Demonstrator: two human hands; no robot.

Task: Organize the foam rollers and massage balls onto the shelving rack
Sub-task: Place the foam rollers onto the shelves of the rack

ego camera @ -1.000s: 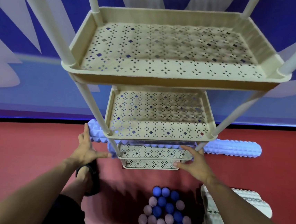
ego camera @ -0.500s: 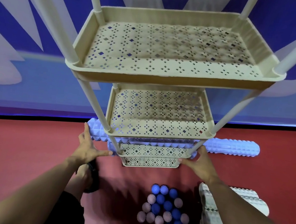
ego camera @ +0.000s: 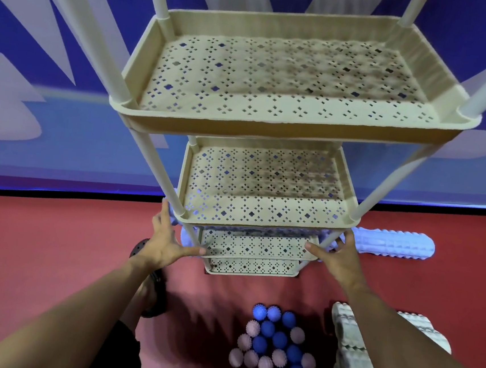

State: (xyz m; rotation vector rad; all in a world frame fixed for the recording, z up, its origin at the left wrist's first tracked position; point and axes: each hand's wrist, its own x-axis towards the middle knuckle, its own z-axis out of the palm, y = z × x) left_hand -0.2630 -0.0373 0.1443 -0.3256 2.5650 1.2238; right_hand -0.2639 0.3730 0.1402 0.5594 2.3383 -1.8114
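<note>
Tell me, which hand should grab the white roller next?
Probably the right hand. The white roller lies on the floor just beneath that arm, while the left hand is on the rack's far side.

rack (ego camera: 289, 123) posts: cut by top edge | pale roller (ego camera: 393, 242): left end behind rack | white roller (ego camera: 348, 342): partly under arm

1. I see a red floor (ego camera: 51, 254) carrying the beige shelving rack (ego camera: 271, 121).
2. On it: a cluster of massage balls (ego camera: 273, 347), a white foam roller (ego camera: 348, 342), and a lavender foam roller (ego camera: 393, 242).
</note>
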